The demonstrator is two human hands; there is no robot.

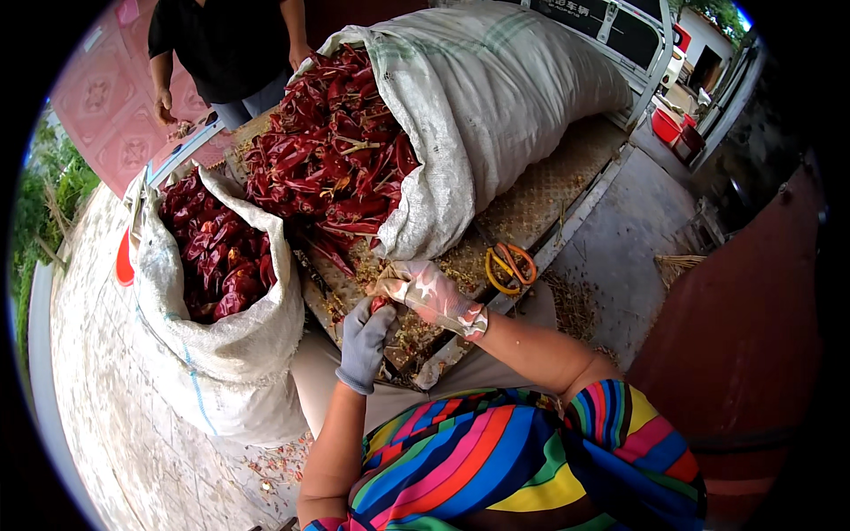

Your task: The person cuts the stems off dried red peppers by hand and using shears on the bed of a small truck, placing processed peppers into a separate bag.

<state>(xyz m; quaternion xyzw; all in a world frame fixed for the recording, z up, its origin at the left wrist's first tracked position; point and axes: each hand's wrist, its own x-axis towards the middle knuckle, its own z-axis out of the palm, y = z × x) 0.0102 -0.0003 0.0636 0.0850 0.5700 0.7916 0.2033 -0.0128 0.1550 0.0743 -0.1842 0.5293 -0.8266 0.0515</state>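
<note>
My left hand [365, 341], in a grey glove, pinches a dark red dried chili pepper [379, 303]. My right hand [432, 296], in a camouflage-patterned glove, closes its fingers at the upper end of the same pepper; the fingers hide most of it. Just beyond my hands, a large white woven sack [478, 106] lies on its side, and a heap of dried chili peppers [332, 146] with stems spills from its mouth. To the left stands an upright white woven sack [226, 363], its rim rolled open, holding loose dark red chili pods [217, 252].
Scissors [511, 268] with orange and yellow handles lie right of my hands on the metal truck bed [567, 181], among seeds and stem bits. Another person [226, 53] in black stands beyond the sacks. Red basins [668, 128] are at the far right.
</note>
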